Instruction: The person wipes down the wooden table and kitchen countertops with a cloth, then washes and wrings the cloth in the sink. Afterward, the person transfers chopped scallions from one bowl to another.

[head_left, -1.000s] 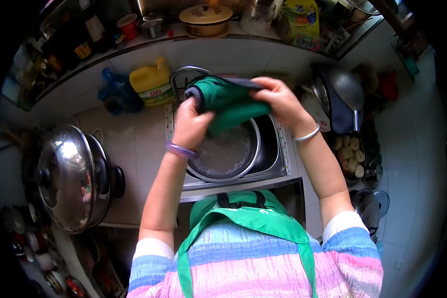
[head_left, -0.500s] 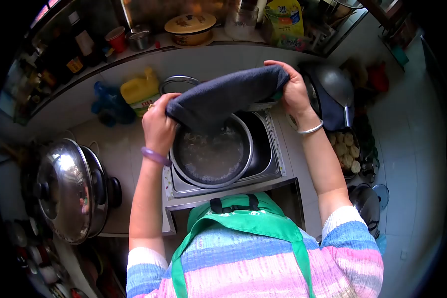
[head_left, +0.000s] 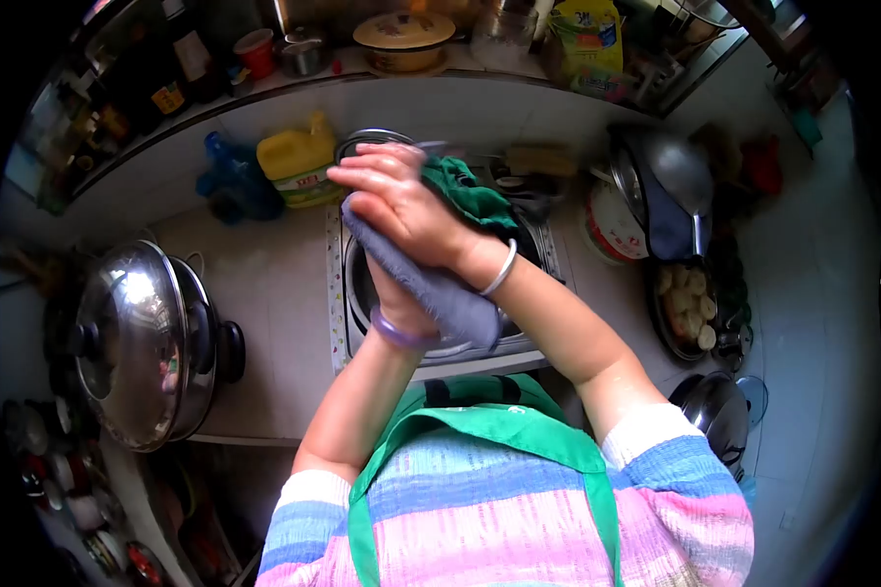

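Note:
A dark grey towel (head_left: 416,274) is pressed between my two hands above the sink (head_left: 337,293), its loose end hanging down toward my body. My right hand (head_left: 406,210) lies over it, fingers long and a little blurred, with the thumb along the towel. My left hand (head_left: 392,293), above a purple bangle, is underneath; its fingers are mostly hidden. Below my arms, only part of the metal basin (head_left: 359,279) shows. Just beyond my right wrist is a bunched green cloth (head_left: 472,196).
A yellow jug (head_left: 299,166) and a blue bottle (head_left: 230,186) stand behind the counter's left side. The large lidded pan (head_left: 132,342) is at left. At right are a white tub (head_left: 612,230), a ladle (head_left: 677,176) and a pan of pale round pieces (head_left: 688,308).
My hands have come together from holding the towel stretched between them. My right hand has moved left, onto the towel and my left hand. The green cloth now shows.

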The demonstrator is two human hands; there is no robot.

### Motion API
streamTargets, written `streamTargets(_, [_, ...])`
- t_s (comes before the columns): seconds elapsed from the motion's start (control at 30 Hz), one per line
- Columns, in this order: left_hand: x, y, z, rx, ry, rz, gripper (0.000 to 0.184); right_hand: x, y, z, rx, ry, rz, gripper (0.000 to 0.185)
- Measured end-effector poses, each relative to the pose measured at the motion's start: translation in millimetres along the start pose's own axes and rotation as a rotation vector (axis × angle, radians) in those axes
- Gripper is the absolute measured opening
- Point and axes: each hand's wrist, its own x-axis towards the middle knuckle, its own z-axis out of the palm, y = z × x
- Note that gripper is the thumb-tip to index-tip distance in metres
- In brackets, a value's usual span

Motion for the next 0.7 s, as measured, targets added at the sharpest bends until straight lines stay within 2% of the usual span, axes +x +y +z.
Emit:
streamTargets(0.03, [-3, -2, -2, 0.015, -0.247, -0.043, 0.065, 9, 9, 10, 0.08, 0.095, 0.099, 0.042])
streamTargets(0.07, [-11, -14, 1, 0.144, -0.114, 0.098, 0.063, 15, 16, 19, 0.164, 0.19, 0.203, 0.04])
streamTargets(0.1, [-14, -21, 0, 0.192, -0.131, 0.116, 0.062, 23, 14, 15, -0.097, 0.177, 0.288, 0.038])
streamTargets(0.13, [-15, -26, -5, 0.239, -0.15, 0.132, 0.061, 30, 13, 15, -0.287, 0.26, 0.217, 0.034])
streamTargets(0.2, [-12, -25, -23, 0.236, -0.139, 0.093, 0.054, 44, 20, 5, -0.545, 0.289, -0.035, 0.034])
streamTargets(0.27, [-12, -22, -26, 0.263, -0.091, 0.05, 0.05, 60, 22, -6, -0.685, 0.329, -0.056, 0.033])
streamTargets(0.3, [-16, -35, -15, 0.465, -0.12, 0.27, 0.046, 66, 15, -2, -0.708, 0.41, -0.017, 0.028])
streamTargets(0.33, [-7, -41, -22, 0.514, -0.087, 0.41, 0.048, 66, 10, 3, -0.557, 0.408, -0.062, 0.026])
streamTargets(0.4, [-10, -38, -21, 0.42, -0.095, 0.415, 0.05, 66, -1, 11, -0.252, 0.404, -0.167, 0.022])
streamTargets(0.43, [-10, -29, -13, 0.252, -0.166, 0.278, 0.052, 67, -11, 10, 0.058, 0.499, -0.036, 0.018])
streamTargets(0.47, [-14, -16, -5, 0.084, -0.229, 0.136, 0.053, 59, -20, 1, 0.632, 0.365, 0.251, 0.031])
streamTargets(0.5, [-17, -7, -1, -0.088, -0.29, -0.007, 0.055, 56, -25, -6, 1.159, 0.428, 0.323, 0.041])
streamTargets(0.53, [-10, -2, -2, -0.085, -0.293, -0.025, 0.053, 52, -30, -10, 1.69, 0.475, 0.39, 0.052])
streamTargets(0.63, [15, 12, -2, 0.054, -0.339, -0.007, 0.051, 29, -64, -19, 2.319, 0.312, 0.411, 0.076])
streamTargets(0.7, [16, 22, -15, 0.323, -0.403, 0.094, 0.051, 5, -69, -23, 2.421, 0.139, 0.429, 0.084])
